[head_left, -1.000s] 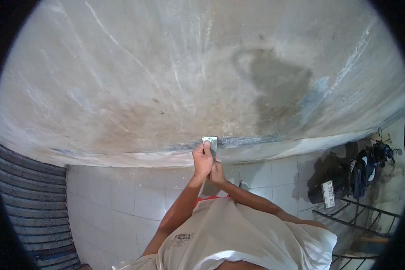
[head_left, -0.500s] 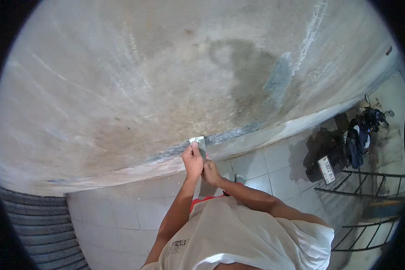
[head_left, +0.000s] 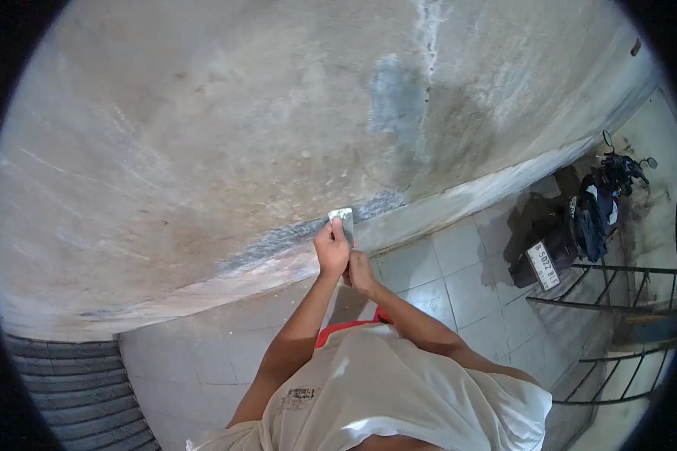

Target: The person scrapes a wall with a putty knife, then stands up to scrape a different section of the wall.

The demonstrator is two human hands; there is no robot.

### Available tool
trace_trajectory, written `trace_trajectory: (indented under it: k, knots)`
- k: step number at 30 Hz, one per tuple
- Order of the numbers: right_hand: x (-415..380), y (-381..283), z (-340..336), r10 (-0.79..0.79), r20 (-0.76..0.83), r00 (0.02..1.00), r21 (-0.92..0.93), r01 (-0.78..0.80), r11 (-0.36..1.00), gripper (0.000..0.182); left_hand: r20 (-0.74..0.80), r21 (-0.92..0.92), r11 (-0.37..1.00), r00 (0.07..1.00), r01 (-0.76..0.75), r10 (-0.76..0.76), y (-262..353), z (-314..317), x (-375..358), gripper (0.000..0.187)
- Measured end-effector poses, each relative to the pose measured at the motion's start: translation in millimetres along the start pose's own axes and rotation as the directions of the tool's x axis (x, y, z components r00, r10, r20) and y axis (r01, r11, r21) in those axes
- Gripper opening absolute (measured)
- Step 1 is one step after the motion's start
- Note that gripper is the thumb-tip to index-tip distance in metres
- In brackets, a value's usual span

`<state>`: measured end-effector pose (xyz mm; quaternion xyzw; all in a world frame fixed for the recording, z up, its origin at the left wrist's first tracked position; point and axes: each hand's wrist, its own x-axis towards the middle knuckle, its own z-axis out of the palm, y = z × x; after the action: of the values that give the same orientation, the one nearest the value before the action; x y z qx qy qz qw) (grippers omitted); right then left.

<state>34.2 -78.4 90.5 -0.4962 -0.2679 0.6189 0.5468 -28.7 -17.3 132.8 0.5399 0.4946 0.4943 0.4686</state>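
Observation:
A scraper with a flat, pale metal blade (head_left: 345, 217) touches the lower part of the stained wall (head_left: 263, 143), on a rough dark grey strip (head_left: 278, 242) just above the wall's base ledge. My left hand (head_left: 332, 248) is closed on the blade, its thumb pressed along the flat face. Below and to the right, my right hand (head_left: 362, 273) is wrapped round the handle end, which the fingers mostly hide. Both hands are close together in front of my body.
Pale floor tiles (head_left: 421, 304) run along the wall's foot. A parked motorbike (head_left: 579, 225) stands at the right, near black metal railings (head_left: 609, 304). A dark ribbed shutter (head_left: 68, 391) is at the lower left. A bluish-grey patch (head_left: 396, 96) marks the wall higher up.
The blade has moved right along the grey strip, with both hands still on the scraper. The camera view has turned, so the wall marks appear farther left.

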Motion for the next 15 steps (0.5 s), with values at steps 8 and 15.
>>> trace_trajectory:
  k: [8,15]
  knots:
    - [10.9,-24.7,-57.8,0.040,0.078,0.996,-0.269,-0.018,0.963,0.044,-0.124,-0.171,0.971,0.974,0.166,-0.188,11.5,57.8,0.3,0.043]
    - [29.4,-6.1,-79.6,0.012,0.172,0.985,-0.235,0.029,0.971,0.044,-0.167,-0.234,0.953,0.957,0.194,-0.236,-3.8,65.2,-6.2,0.041]
